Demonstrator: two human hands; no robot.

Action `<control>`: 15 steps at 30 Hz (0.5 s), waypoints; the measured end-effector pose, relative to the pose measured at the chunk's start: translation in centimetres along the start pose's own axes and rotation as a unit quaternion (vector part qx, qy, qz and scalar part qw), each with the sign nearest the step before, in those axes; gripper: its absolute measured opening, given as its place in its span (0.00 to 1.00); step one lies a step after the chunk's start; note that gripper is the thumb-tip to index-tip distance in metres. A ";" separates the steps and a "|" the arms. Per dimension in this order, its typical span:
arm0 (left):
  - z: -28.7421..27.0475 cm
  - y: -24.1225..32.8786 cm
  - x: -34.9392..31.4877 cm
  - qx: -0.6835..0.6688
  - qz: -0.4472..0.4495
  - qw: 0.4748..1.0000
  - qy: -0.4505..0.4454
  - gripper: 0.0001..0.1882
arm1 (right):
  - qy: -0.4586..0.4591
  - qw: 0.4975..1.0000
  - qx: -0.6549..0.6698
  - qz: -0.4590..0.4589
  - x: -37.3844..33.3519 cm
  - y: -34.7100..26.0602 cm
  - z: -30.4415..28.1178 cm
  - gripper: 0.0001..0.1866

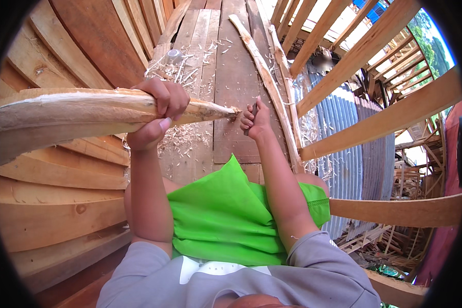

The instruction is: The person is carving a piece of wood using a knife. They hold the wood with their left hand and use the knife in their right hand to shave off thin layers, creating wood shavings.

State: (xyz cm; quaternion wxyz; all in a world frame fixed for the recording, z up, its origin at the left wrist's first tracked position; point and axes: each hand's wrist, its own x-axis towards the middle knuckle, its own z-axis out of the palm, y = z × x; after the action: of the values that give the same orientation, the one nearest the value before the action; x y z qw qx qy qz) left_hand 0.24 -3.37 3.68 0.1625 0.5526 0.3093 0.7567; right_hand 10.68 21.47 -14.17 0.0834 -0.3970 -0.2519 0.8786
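My left hand (pixel 161 110) is wrapped round a thick, pale wooden pole (pixel 82 110). The pole's bark is partly stripped, and it runs in from the left, narrowing to a rough point just short of my other hand. My right hand (pixel 257 119) is closed around a small dark tool (pixel 253 110), with its thumb up along one side. Most of that tool lies behind the fingers, so its kind cannot be made out. Curled wood shavings (pixel 177 146) are scattered below the pole on the plank floor (pixel 231 141).
Stacked boards form a wall (pixel 61 205) on the left. Two long peeled poles (pixel 266 77) lie along the floor's right side. Beyond them stand slanting wooden slats (pixel 374 123), with corrugated metal sheets (pixel 339 133) lower down. A clear cup (pixel 174 55) sits among shavings farther ahead.
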 end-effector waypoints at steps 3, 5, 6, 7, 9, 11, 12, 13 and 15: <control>0.2 -0.2 0.4 -0.013 0.004 1.000 -0.010 0.10 | 0.117 0.979 0.157 -0.053 1.1 -0.2 -1.9 0.29; 0.1 -0.2 0.2 -0.014 0.005 1.000 0.009 0.11 | 0.176 0.958 0.211 -0.080 0.4 0.2 -1.1 0.30; 0.1 -0.1 0.1 -0.015 0.006 1.000 0.018 0.11 | 0.152 0.979 0.082 -0.105 0.1 0.3 -0.4 0.29; 0.1 -0.2 0.1 -0.016 0.006 1.000 0.017 0.11 | 0.127 0.982 -0.047 -0.130 -0.3 0.2 0.1 0.29; 0.1 -0.2 0.1 -0.015 0.005 1.000 0.015 0.11 | 0.069 0.936 -0.299 -0.171 -1.3 0.2 1.5 0.28; -0.1 -0.1 -0.1 -0.015 0.003 1.000 0.017 0.11 | 0.002 0.826 -0.528 -0.199 -2.4 0.4 3.0 0.27; -0.1 0.0 -0.2 -0.014 0.002 1.000 0.019 0.11 | -0.005 0.821 -0.537 -0.192 -3.1 0.5 3.6 0.27; -0.1 0.0 -0.1 -0.016 0.002 1.000 0.017 0.11 | 0.005 0.843 -0.504 -0.190 -2.9 0.5 3.5 0.26; 0.0 -0.1 0.1 -0.020 0.002 1.000 0.015 0.11 | 0.023 0.882 -0.434 -0.185 -2.4 0.8 3.1 0.23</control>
State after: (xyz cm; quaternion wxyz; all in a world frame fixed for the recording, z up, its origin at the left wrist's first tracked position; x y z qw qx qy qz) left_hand 0.23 -3.24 3.70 0.1672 0.5387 0.2958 0.7710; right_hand 10.03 18.78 -11.32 0.0699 -0.3598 -0.6747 0.6406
